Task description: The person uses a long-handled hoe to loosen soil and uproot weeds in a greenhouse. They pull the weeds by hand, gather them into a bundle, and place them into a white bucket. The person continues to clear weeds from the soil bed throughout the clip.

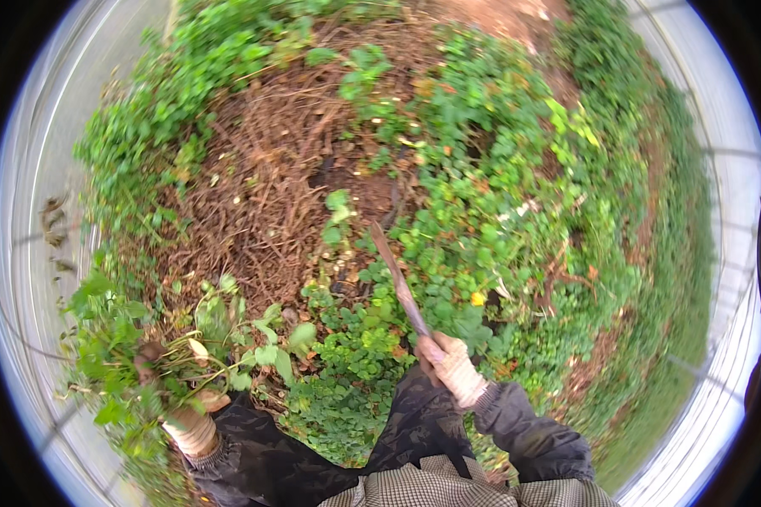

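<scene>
My left hand (210, 400), in a soiled work glove with a ribbed cream cuff, grips a bunch of cut or pulled leafy green stems (171, 374) at the lower left. Leaves hide part of its fingers. In front of my right knee, my gloved right hand (439, 361) is closed around the near end of a long, narrow brown tool (398, 272). The tool looks like a worn blade, slightly bent, and points forward and left over the foliage. Low green plants (355, 380) grow between my legs and under the tool.
Dry brown stems (273, 184) lie heaped ahead, beside dark soil (371, 193). Dense leafy plants (482, 222) cover the right, with a small yellow flower (477, 298) among them. Translucent sheeting (57, 139) walls the left, and similar sheeting (735, 209) the right. Bare reddish earth (501, 19) shows at the top.
</scene>
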The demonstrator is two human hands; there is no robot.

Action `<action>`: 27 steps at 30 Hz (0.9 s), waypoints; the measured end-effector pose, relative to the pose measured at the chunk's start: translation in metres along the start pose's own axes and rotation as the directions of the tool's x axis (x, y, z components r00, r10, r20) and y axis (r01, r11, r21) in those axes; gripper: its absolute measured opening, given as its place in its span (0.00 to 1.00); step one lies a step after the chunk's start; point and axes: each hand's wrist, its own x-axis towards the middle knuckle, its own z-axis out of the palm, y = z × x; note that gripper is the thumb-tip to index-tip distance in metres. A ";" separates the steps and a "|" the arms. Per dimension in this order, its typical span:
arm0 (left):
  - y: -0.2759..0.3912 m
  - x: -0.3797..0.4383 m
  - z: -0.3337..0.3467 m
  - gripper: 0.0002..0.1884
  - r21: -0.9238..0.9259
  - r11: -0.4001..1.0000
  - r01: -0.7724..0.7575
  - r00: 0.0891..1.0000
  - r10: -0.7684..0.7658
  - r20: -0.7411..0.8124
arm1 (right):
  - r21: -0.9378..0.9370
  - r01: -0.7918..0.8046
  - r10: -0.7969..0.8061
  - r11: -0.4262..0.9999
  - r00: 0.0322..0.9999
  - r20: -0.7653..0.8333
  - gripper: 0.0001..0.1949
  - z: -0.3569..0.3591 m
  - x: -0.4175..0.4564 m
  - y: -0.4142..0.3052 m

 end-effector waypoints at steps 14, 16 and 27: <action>-0.201 0.017 0.396 0.31 0.009 0.998 -0.055 0.915 0.046 0.401 | 0.518 0.062 0.159 0.853 0.915 -0.371 0.25 -0.180 -0.150 0.154; -0.272 0.001 0.434 0.30 -0.081 0.990 0.118 0.822 -0.052 0.567 | 0.600 0.066 0.209 0.798 0.903 -0.376 0.25 -0.200 -0.150 0.174; -0.633 -0.052 0.435 0.20 0.683 0.392 -0.616 0.536 -0.427 0.728 | 0.869 0.166 0.364 0.467 0.859 -0.360 0.25 -0.283 -0.122 0.254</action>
